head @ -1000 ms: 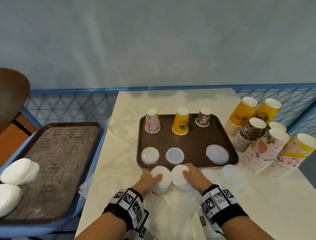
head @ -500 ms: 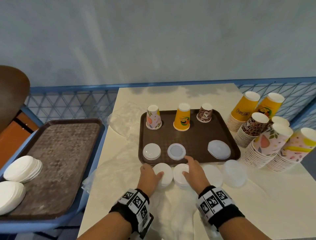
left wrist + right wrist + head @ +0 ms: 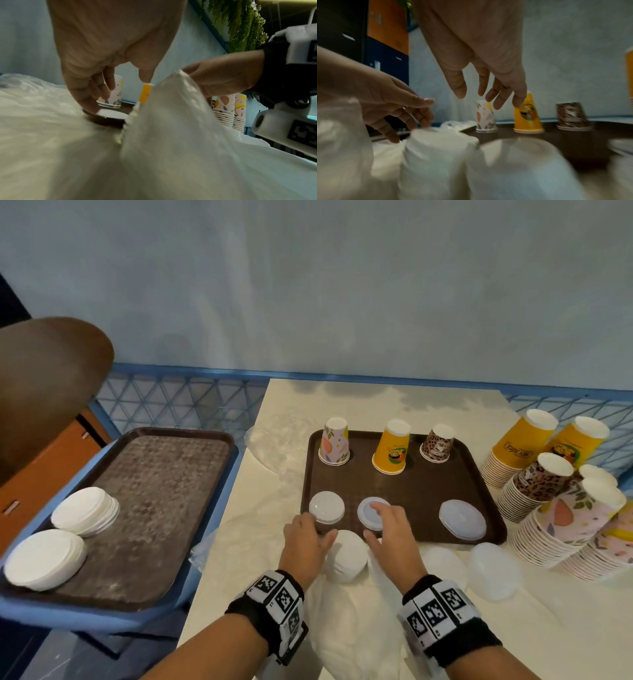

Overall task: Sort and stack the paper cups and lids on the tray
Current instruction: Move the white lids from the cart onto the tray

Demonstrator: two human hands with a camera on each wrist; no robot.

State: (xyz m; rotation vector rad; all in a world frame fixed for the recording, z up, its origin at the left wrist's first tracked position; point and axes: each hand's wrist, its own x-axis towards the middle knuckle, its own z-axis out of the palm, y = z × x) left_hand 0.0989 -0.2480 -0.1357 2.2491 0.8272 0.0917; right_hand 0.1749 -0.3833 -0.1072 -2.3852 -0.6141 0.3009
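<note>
The brown tray [image 3: 479, 474] holds three upside-down cups at the back: floral [image 3: 334, 445], yellow [image 3: 392, 451] and leopard-print [image 3: 438, 444]. Three lids lie along its front: a small white lid [image 3: 326, 507], a middle lid [image 3: 364, 513] and a larger lid [image 3: 462, 519]. My left hand [image 3: 318, 527] is at the tray's front-left edge, its fingers relaxed beside the small white lid [image 3: 111, 113], holding nothing. My right hand [image 3: 373, 522] hovers over the middle lid with spread fingers [image 3: 517, 104]. A stack of white lids [image 3: 346, 556] lies on the table between my hands.
Clear lids [image 3: 493, 570] lie on the table right of my hands. Leaning stacks of cups [image 3: 548, 508] crowd the right edge. Crumpled clear plastic [image 3: 342, 628] covers the near table. To the left, a second brown tray [image 3: 154, 491] carries two piles of white lids [image 3: 85, 510].
Both hands have let go of the white lid stacks and moved forward to the tray's front edge. The right hand now reaches over the middle lid.
</note>
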